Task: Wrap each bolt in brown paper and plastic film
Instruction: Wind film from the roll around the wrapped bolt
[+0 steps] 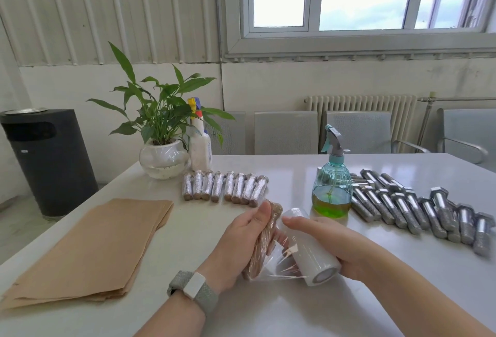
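Now, left hand (241, 240) gripping papered bolt (264, 242), right hand (332, 245) clutching film roll (312, 249) alongside; best keep film taut, overlap turns.

paper-wrapped bolt (264, 240): tilted, film half on | film roll (311, 245): beside it | wrapped bolts (225, 185): row | bare bolts (418, 207): right

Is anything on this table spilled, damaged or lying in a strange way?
Nothing stands out. The wrapped bolts lie in a neat row, the bare bolts lie side by side, the paper is stacked flat, and both spray bottles stand upright with no spill visible.
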